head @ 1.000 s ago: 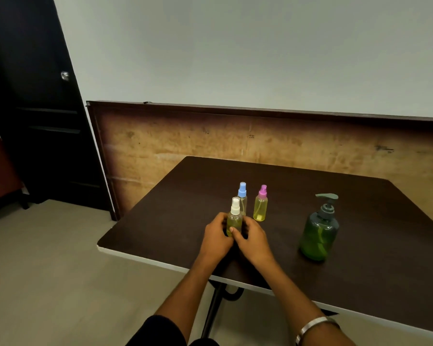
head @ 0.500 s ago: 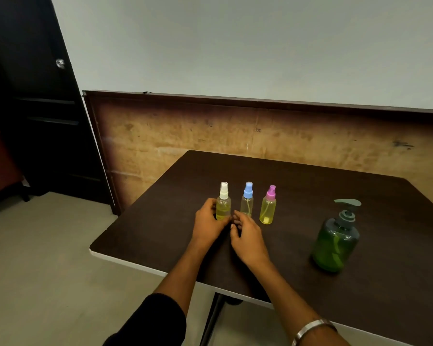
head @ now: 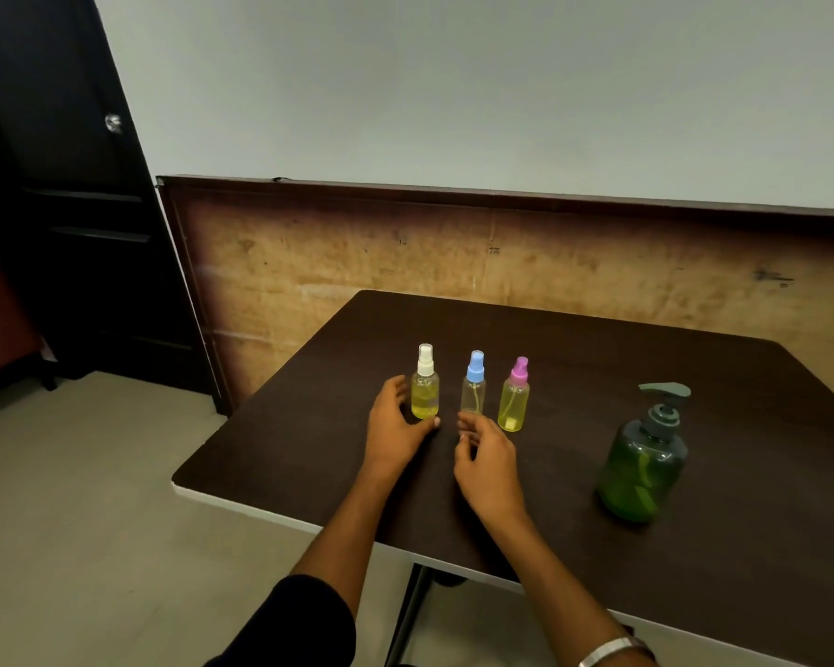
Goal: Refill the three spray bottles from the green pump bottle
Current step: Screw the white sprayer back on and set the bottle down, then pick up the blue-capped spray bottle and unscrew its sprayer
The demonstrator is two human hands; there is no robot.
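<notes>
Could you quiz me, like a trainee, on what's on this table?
1. True or false: the pump bottle stands to the right of all three spray bottles.
2. Which cap colour sits in the middle of the row? A white, B blue, C pink.
3. Fill in: the left hand is beside the ____-capped bottle.

Key:
1. True.
2. B: the blue-capped bottle stands between the white-capped bottle and the pink-capped bottle.
3. White. The right hand is just in front of the blue one.

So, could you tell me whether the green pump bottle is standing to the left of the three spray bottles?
No, the green pump bottle stands to the right of the three spray bottles.
</notes>
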